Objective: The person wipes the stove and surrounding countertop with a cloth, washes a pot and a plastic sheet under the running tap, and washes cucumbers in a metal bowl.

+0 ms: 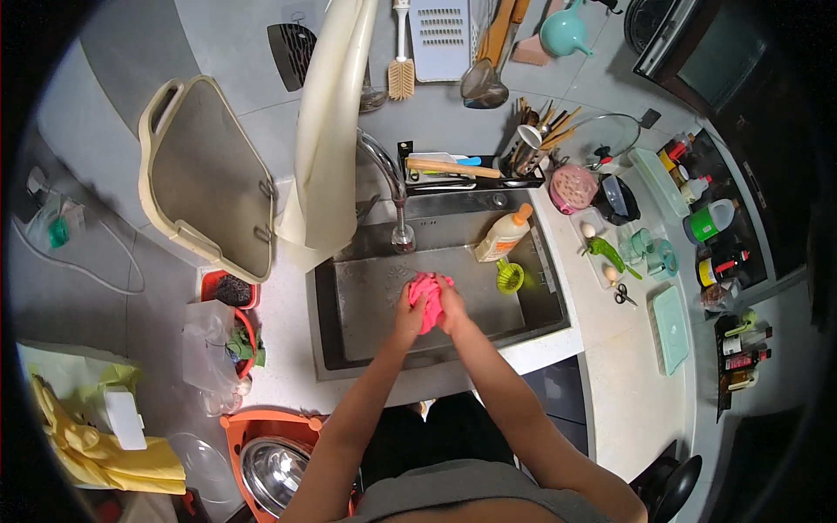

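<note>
A bunched bright pink cloth [428, 304] is gripped between my two hands over the stainless steel sink [366, 320]. My left hand [409, 317] presses it from the left, and my right hand [452, 304] wraps it from the right. Just beyond them the chrome faucet [400, 222] points down into the basin. To the right of my hands, inside the sink, are a yellow-green strainer cup [510, 276] and a cream bottle with an orange cap [503, 234]. Parts of the cloth are hidden by my fingers.
A beige-rimmed cutting board [209, 176] leans at the left, near a tall pale rolled sheet [327, 144]. On the right counter [628, 366] lie a green pepper [603, 252], scissors [623, 295] and a mint-green lidded box [668, 330]. A utensil holder [523, 150] stands behind the sink.
</note>
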Demonstrator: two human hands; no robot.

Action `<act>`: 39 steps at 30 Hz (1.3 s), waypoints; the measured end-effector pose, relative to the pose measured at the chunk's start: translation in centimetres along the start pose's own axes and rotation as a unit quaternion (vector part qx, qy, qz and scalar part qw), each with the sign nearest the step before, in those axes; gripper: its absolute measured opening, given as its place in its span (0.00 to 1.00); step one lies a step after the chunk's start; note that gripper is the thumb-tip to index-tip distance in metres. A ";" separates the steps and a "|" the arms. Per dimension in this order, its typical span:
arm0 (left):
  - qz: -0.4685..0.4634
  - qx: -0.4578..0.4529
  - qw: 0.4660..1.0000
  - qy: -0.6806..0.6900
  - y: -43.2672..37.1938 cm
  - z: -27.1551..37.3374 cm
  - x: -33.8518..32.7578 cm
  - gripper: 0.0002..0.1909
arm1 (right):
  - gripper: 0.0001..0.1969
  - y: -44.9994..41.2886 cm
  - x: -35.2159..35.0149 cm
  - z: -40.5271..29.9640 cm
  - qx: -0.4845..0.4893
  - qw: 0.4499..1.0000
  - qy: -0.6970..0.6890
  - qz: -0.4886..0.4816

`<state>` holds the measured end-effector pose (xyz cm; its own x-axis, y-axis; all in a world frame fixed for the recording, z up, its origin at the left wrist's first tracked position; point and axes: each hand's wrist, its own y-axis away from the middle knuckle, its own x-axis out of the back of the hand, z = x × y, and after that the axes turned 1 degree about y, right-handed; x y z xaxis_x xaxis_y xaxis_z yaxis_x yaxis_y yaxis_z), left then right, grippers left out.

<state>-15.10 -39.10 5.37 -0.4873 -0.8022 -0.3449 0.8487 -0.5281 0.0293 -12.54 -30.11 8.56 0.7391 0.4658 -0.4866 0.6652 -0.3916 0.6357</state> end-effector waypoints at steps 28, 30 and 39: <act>0.056 0.048 0.993 -0.091 3.9 2.4 0.4 0.14 | 0.14 4.2 6.5 -4.6 0.089 0.864 0.416 -0.270; 0.040 0.101 0.994 0.009 5.2 3.6 1.0 0.13 | 0.16 4.9 5.3 -4.5 0.038 0.784 0.539 -0.307; 0.155 -0.093 0.963 -0.198 8.6 6.1 4.9 0.07 | 0.15 4.0 4.7 -6.2 0.297 0.555 0.686 -0.364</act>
<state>-11.45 -49.20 9.62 -0.2126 -0.9764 0.0393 0.9705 -0.2157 -0.1077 -7.11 -24.60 12.52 -0.2549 0.6785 0.6890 0.9535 0.2950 0.0623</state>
